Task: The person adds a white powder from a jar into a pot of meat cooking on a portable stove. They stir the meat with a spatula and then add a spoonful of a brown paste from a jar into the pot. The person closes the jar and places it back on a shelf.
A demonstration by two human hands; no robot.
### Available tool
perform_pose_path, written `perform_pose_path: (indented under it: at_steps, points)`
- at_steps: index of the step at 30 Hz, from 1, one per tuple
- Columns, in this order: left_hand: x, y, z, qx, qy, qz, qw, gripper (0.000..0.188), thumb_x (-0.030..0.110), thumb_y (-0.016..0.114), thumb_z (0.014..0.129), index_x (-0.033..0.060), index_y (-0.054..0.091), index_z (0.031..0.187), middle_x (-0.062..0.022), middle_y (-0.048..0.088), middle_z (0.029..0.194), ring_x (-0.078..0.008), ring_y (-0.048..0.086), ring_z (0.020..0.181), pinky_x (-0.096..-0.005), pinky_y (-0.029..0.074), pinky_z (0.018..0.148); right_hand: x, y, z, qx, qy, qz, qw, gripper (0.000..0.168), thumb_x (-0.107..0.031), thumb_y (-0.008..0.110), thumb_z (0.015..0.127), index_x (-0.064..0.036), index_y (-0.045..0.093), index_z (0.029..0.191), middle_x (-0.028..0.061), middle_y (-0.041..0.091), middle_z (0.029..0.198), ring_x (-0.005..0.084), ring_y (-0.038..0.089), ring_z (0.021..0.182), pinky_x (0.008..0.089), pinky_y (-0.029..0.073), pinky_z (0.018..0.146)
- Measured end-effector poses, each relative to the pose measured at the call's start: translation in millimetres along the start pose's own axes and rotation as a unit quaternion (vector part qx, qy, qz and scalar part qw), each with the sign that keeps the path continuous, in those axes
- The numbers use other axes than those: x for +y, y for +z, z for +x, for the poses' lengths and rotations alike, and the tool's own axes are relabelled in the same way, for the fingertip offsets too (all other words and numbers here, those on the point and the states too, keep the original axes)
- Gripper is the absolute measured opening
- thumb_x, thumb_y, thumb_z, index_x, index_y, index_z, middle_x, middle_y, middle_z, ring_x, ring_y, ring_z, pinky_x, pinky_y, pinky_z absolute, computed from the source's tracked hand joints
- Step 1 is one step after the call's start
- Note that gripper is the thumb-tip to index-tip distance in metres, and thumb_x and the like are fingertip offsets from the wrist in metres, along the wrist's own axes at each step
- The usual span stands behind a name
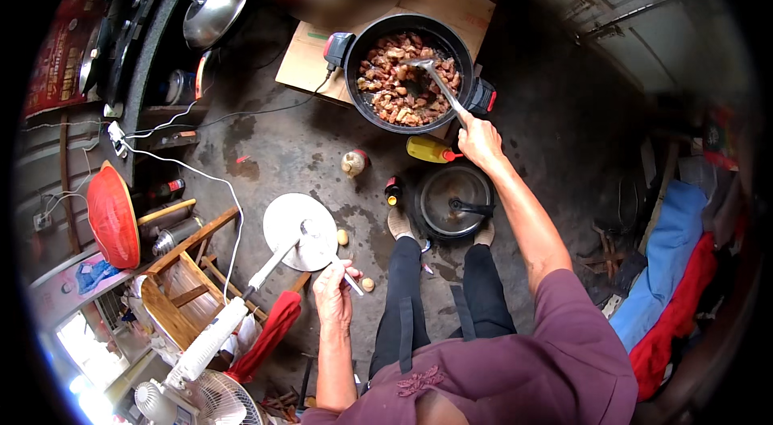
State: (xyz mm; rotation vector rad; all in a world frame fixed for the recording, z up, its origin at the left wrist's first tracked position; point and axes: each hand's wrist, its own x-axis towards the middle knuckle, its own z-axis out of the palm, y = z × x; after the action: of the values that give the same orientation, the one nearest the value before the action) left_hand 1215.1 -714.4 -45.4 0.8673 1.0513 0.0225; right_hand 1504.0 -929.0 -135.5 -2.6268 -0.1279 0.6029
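Note:
My right hand grips the handle of a metal spatula, whose blade rests among browned chunks of meat in a black electric pan. My left hand holds a small pale, stick-like object that I cannot identify, above the floor near the round white base of a pedestal fan. Below the pan lies a yellow oil bottle with a red cap. A lidded black pot stands on the floor by my feet.
The pan sits on a cardboard-covered stand, its cable trailing left to a power strip. A dark sauce bottle and a jar stand on the floor. At left are an overturned wooden chair and a red basket.

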Motion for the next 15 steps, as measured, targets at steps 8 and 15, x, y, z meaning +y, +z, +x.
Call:
perform_pose_path:
  at_steps: [8, 15]
  points:
    - [-9, 8, -7, -0.006, -0.011, 0.004, 1.0, 0.02, 0.014, 0.054, 0.083, -0.0052, 0.057, 0.09, -0.0104, 0.061, 0.071, -0.0207, 0.058, 0.068, -0.0314, 0.047, 0.068, 25, 48, -9, -0.017, -0.035, -0.028, 0.999, 0.044, -0.01, 0.049, 0.074, -0.013, 0.047, 0.118, 0.0257, 0.057, 0.08, 0.0421, 0.056, 0.076, 0.0503, 0.045, 0.068]
    - [-17, 7, -6, -0.014, -0.006, -0.001, 1.0, 0.023, 0.017, 0.054, 0.085, -0.0051, 0.057, 0.09, -0.0119, 0.061, 0.07, -0.0194, 0.061, 0.063, -0.0256, 0.05, 0.053, 51, 13, -90, -0.087, -0.046, -0.085, 0.992, 0.048, -0.008, 0.051, 0.072, -0.017, 0.046, 0.119, 0.0242, 0.057, 0.075, 0.0416, 0.056, 0.073, 0.0501, 0.045, 0.066]
